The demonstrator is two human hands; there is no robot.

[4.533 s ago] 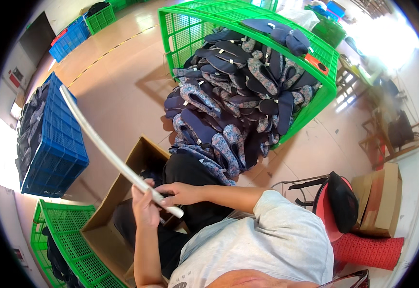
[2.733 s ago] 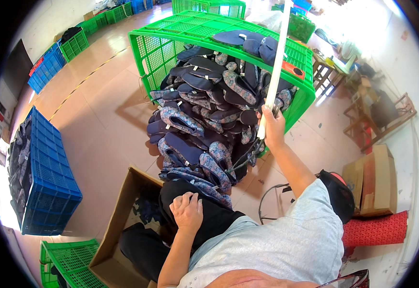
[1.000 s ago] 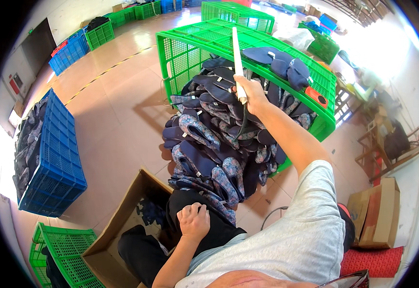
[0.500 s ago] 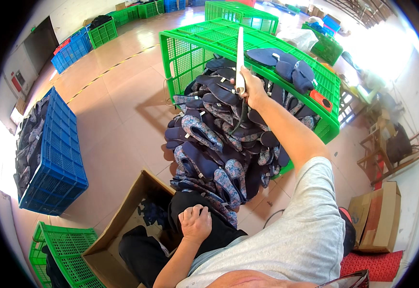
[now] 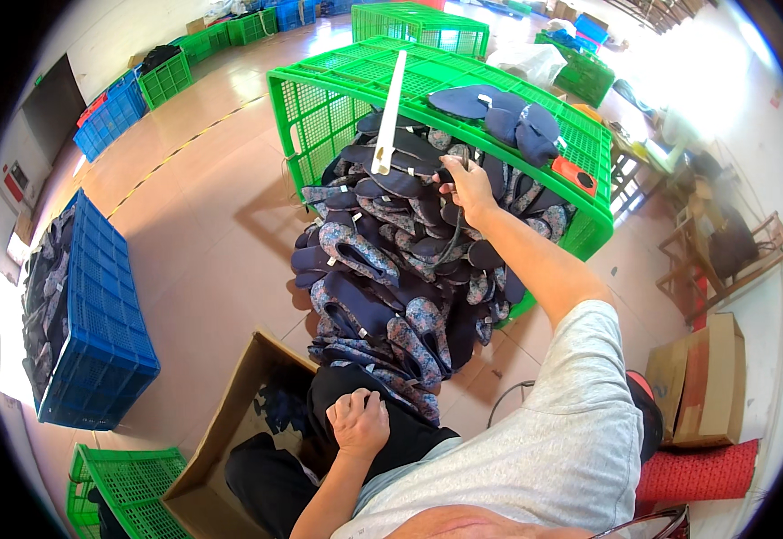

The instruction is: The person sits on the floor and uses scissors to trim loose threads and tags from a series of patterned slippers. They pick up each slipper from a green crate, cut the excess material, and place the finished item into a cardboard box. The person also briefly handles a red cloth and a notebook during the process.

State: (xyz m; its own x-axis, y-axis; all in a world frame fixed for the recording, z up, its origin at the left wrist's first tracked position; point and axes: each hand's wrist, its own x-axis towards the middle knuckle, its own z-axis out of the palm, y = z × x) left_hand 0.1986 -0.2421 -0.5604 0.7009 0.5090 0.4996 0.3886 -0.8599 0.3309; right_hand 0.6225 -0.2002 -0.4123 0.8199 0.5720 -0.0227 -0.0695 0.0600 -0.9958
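1. Half a second back the right hand [image 5: 469, 187] was gripping the lower end of the white stick [image 5: 389, 115]; now the stick lies by itself on the pile, and the hand has shifted to the right of it, apart from it.
2. That stick rests slanted, its lower end on the dark shoe pieces [image 5: 391, 269] and its upper end up against the top of the green crate [image 5: 320, 117].
3. With the arm stretched out, the right hand sits on the upper part of the pile, fingers curled down among the dark pieces. It seems to pinch a thin dark strand there, but I cannot tell for sure whether it grasps anything.
4. As before, the left hand [image 5: 359, 422] is closed into a loose fist on the person's dark trousers, with nothing showing in it.
5. Spilling out of the green crate, which lies on its side, the pile of dark blue and patterned pieces runs down to the person's knees.
6. An orange piece [image 5: 576, 176] lies on the crate's top face, near more dark pieces.
7. An open cardboard box [image 5: 230, 431] stands just beside the left knee.
8. A blue crate [image 5: 95, 314] stands well to the left on the floor, with dark pieces inside.
9. A smaller green crate [image 5: 127, 485] lies at the lower left, next to the box.
10. At the right edge, a brown carton [image 5: 706, 382] sits above a red mat [image 5: 697, 472].
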